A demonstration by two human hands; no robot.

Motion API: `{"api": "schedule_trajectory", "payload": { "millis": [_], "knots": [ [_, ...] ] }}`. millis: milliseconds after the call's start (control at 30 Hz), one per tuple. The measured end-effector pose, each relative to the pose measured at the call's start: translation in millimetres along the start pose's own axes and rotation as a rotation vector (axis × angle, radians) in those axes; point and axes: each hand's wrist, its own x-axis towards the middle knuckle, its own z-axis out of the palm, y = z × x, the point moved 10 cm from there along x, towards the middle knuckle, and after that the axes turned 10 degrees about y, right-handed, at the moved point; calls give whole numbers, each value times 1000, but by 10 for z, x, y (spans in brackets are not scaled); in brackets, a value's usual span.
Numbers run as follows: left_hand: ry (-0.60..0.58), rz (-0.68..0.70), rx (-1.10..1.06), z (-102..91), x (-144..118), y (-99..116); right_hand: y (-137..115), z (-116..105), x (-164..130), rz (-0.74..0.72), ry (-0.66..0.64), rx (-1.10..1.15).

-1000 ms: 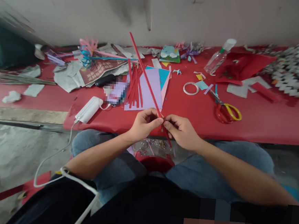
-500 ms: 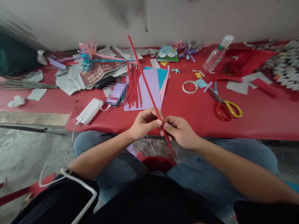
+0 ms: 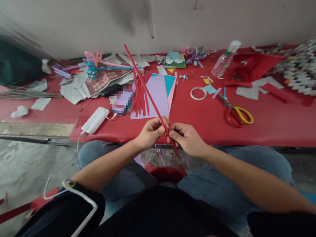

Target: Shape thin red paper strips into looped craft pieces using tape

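Observation:
A long, thin red paper strip slants between my hands, its far end up over the papers and its near end below the table edge. My left hand pinches it between thumb and fingers. Close beside it, my right hand grips the strip a little nearer its lower end. Beyond my left hand lies a bunch of red strips on a sheet of lilac paper. Blue and pink paper show from under that sheet.
Scissors with red and yellow handles and a ring of tape lie to the right. A clear bottle stands behind them. On the left are a white power bank with a cable, a black object and newspaper.
The strip's far end has swung left and slightly down. Both hands keep hold of the strip, nearly in place. The whole view has shifted slightly.

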Motion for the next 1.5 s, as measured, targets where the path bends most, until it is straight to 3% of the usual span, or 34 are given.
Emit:
{"api": "schedule_trajectory", "payload": {
  "millis": [167,367,533,733,933,1233,1500],
  "knots": [
    [35,7,21,-60,19,-21,-17,0,22,-12,34,0],
    [154,63,100,-241,57,-58,-45,-93,58,-73,167,-74],
    [194,149,235,-185,18,86,-76,-141,31,-158,267,-147],
    [336,238,431,-175,-103,245,-114,-170,-32,-263,333,-300],
    [325,230,522,-233,-112,234,-112,-112,-20,-305,288,-386],
    [328,111,538,-443,-13,104,124,-65,61,-226,155,-417],
    [266,19,422,-426,43,-133,293,-52,116,-178,162,-349]
  ]
}}
